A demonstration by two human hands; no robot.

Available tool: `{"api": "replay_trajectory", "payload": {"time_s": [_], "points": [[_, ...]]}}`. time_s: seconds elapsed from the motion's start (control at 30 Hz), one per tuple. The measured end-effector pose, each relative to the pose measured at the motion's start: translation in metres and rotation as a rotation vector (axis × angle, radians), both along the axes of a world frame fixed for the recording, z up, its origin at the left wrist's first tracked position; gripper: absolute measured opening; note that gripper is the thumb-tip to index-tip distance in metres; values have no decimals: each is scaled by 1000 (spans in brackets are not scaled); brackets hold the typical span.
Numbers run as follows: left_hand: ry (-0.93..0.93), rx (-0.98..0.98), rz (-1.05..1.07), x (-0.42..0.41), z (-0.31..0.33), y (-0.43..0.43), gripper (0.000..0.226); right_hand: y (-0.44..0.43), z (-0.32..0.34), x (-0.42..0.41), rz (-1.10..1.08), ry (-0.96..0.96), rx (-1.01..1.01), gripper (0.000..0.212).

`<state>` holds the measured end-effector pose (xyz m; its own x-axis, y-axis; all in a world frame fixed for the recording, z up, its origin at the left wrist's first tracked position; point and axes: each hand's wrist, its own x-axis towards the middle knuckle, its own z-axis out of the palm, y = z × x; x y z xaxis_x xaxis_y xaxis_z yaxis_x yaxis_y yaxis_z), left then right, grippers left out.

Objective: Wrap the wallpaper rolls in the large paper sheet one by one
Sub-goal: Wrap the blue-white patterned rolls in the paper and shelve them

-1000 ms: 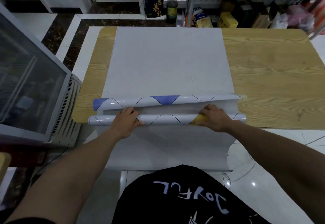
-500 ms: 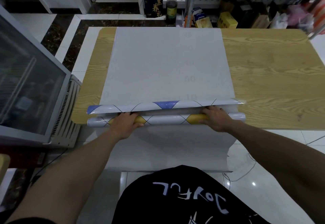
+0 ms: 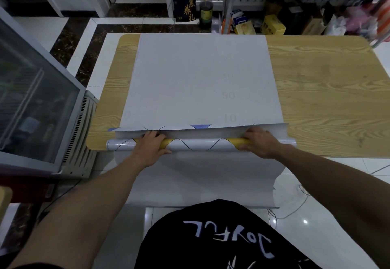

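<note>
Paper sheet [image 3: 202,78] on table [image 3: 327,99], frame centre. Near roll [image 3: 196,144] across table's lower edge, on sheet; far roll [image 3: 200,126] just behind. Cabinet [image 3: 31,99] frame left.

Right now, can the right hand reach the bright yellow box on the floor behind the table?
Probably not. The right hand grips the near wallpaper roll at the near edge of the table, and the bright yellow box sits on the floor past its far edge.
</note>
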<state>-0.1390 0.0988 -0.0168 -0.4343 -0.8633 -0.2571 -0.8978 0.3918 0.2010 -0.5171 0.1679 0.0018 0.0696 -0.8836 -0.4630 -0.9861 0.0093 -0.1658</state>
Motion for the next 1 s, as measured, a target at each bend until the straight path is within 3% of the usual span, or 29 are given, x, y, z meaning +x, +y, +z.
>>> {"api": "replay_trajectory", "payload": {"time_s": [0.17, 0.3, 0.43, 0.53, 0.67, 0.8, 1.0], "points": [[15, 29, -4, -3, 6, -6, 46, 2, -3, 1, 37, 22, 9, 69], [85, 86, 18, -1, 8, -4, 37, 3, 0, 0, -31, -52, -34, 55], [181, 84, -16, 2, 2, -3, 46, 0, -1, -3, -5, -38, -28, 47], [134, 59, -26, 2, 1, -3, 44, 0, -3, -1, 30, 23, -37, 53], [114, 63, -14, 1, 5, -2, 46, 7, -1, -1, -4, -68, -24, 75], [122, 56, -3, 0, 6, 0, 38, 8, -1, 0, -3, -89, -41, 57], [61, -13, -65, 1, 3, 0, 52, 7, -1, -1, 69, 14, -86, 53]]}}
